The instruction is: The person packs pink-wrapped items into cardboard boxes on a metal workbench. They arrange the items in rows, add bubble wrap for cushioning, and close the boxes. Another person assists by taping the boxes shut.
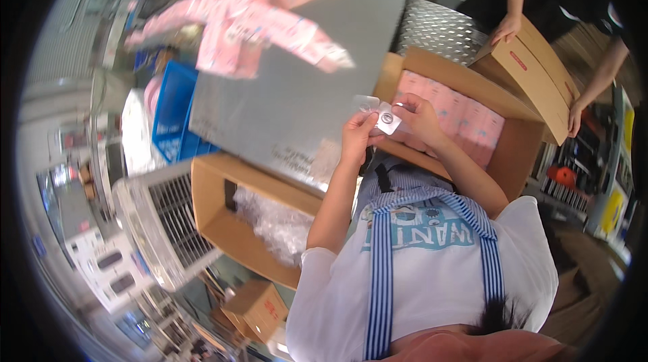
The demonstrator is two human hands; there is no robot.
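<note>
Between both hands, above the near left edge of an open cardboard box (459, 78), is a small white square piece (389, 119) with a dark round mark. It looks like a label or small packet; its exact kind cannot be made out. My left hand (358, 136) pinches its left side, and a see-through flap (366, 103) sticks out just above those fingers. My right hand (418, 118) grips the opposite side with bent fingers. Rows of pink printed packs (466, 116) fill the box below my right forearm.
A metal table (304, 92) carries a pile of pink packs (236, 18). Left of it are a blue crate (165, 116) and a grey slatted unit (175, 217). A cardboard box (223, 217) holds clear plastic. At right, another person's hands hold a cardboard box (533, 72).
</note>
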